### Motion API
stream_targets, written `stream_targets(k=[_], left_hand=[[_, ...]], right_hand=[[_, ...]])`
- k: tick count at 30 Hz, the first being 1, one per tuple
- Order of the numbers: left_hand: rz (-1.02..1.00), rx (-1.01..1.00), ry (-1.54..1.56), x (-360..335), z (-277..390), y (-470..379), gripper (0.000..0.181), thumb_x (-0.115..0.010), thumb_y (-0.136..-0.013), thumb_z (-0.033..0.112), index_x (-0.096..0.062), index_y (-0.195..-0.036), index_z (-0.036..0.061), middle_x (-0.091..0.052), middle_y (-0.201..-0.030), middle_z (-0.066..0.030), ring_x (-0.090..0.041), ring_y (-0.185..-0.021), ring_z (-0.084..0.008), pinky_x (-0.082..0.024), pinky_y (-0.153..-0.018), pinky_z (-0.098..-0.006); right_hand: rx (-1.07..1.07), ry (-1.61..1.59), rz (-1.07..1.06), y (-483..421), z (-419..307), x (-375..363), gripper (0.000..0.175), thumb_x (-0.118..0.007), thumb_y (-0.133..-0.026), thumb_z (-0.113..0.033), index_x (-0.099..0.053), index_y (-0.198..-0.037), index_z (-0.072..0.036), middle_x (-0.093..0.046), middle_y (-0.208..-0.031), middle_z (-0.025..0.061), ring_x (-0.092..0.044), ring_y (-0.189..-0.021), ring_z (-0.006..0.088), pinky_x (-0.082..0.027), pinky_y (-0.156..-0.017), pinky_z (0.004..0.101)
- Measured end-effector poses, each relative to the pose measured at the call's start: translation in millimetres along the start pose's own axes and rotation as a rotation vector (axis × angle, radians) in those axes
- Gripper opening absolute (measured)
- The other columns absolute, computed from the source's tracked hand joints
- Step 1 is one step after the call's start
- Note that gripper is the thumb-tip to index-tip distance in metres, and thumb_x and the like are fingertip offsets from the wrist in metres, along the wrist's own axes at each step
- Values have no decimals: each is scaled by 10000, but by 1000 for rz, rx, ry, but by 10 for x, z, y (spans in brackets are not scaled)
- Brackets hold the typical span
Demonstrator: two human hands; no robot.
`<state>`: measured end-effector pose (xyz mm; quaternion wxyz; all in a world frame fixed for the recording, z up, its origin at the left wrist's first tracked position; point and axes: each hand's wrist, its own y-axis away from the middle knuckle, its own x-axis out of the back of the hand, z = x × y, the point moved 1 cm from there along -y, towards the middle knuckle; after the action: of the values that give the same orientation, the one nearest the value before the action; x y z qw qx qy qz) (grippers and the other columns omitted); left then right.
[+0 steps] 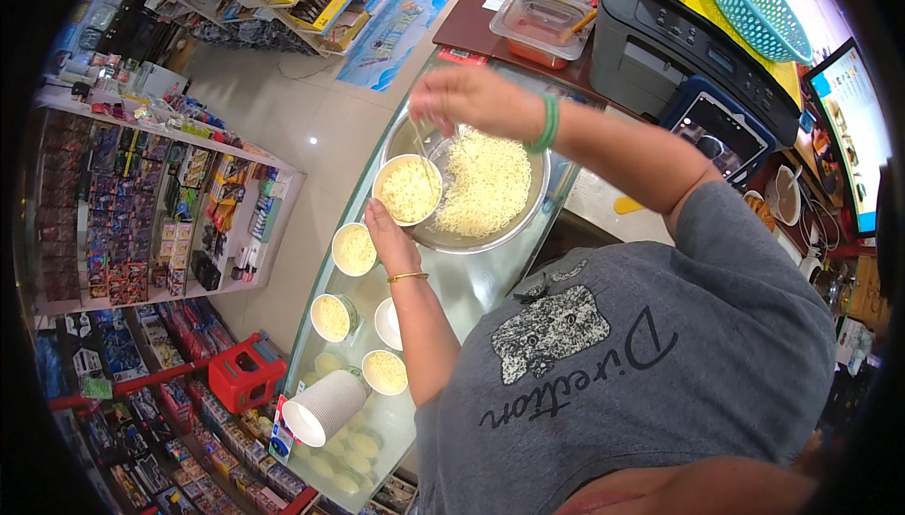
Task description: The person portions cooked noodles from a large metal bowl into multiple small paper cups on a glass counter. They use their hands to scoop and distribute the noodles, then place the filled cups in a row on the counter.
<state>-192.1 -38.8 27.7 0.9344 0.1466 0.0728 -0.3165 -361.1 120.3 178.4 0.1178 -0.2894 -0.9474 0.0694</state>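
Note:
My left hand (396, 242) grips a paper cup (408, 221) filled with pale noodles (409, 189), tilted at the rim of a wide metal bowl (488, 246). More short curly noodles (491, 182) lie heaped in the bowl. Above the cup is my right hand (445, 97), blurred, with a few noodle strands (424, 147) hanging from its fingers towards the cup. Close to my left forearm stand three other cups with noodles: one cup (355, 250) nearest the bowl, a second cup (334, 317) and a third cup (385, 372).
On the glass counter (459, 274) lies a nested stack of paper cups (325, 407). A white cup (387, 324) is partly hidden by my forearm. Beyond the bowl are a clear plastic container (541, 23), a printer (636, 55) and a teal basket (760, 9). A red plastic stool (246, 373) stands by the shelves.

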Motion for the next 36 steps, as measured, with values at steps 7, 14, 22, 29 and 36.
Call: stream_targets(k=[7, 14, 22, 29, 36], left_hand=[[-20, -22, -59, 117, 20, 2, 468, -418, -970, 430, -424, -1229, 40, -574, -1119, -106, -618, -938, -193, -535, -689, -313], [31, -8, -8, 223, 54, -16, 456, -395, -975, 434, -435, -1213, 47, -581, -1109, -103, -620, -927, -183, -535, -684, -302], [173, -6, -51, 346, 174, 37, 480, -373, -973, 463, -437, -1224, 59, -578, -1137, -96, -619, -966, -200, -540, -707, -324], [56, 52, 193, 336, 237, 36, 505, -361, -971, 479, -419, -1262, 70, -546, -1219, -103, -595, -1053, -223, -535, -799, -370], [61, -92, 81, 80, 298, 136, 478, -379, -980, 430, -397, -1258, 42, -544, -1200, -124, -593, -1056, -223, -543, -798, -359]], right_hand=[[361, -240, -110, -431, -1301, 399, 135, -528, -905, -141, -579, -907, -16, -582, -673, 13, -562, -605, 86, -461, -573, 231], [478, -314, -141, -537, -1678, 480, 231, -445, -983, -198, -572, -872, -40, -577, -666, -1, -568, -599, 87, -482, -615, 227], [487, -394, 56, -497, -1218, 581, 156, -509, -944, -164, -586, -871, -49, -594, -731, 23, -571, -668, 91, -494, -648, 228], [30, 1008, -415, -84, 339, 17, 377, -668, -768, -225, -621, -1104, -60, -652, -1021, 139, -623, -930, 329, -482, -844, 385], [-60, 341, -203, 216, 1209, -834, 417, -688, -752, -282, -623, -1094, -51, -643, -1027, 139, -604, -945, 297, -474, -830, 373]])
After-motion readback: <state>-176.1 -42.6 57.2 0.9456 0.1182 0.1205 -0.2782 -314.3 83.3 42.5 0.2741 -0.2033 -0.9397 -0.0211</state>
